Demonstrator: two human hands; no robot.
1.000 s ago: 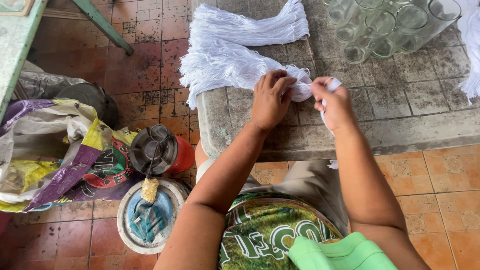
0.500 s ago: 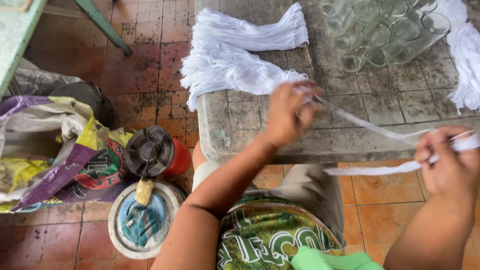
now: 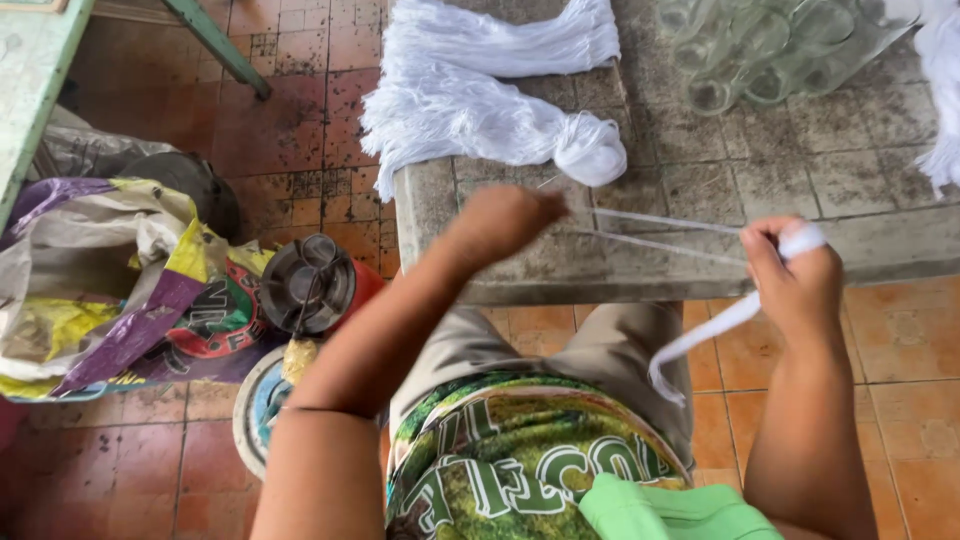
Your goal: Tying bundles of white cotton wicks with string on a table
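A thick bundle of white string [image 3: 480, 100] lies on the worn tiled table [image 3: 720, 180], folded with a knotted end at its right. My left hand [image 3: 500, 222] is closed near that knotted end, pinching thin white strands [image 3: 660, 232] that run taut to my right hand [image 3: 792, 275]. The right hand is closed on the same strands, and a white strip [image 3: 700, 340] hangs from it down toward my lap.
Clear glass jars [image 3: 760, 50] lie in a plastic bag at the table's back right. More white string [image 3: 940, 90] hangs at the far right. On the red tiled floor to the left are a crumpled printed sack [image 3: 110, 280], a dark-lidded red container [image 3: 310, 285] and a round tub [image 3: 262, 400].
My hands were together at the bundle's knotted end. The right hand drew strands out to the right, then came back in a little; the left hand stayed near the bundle.
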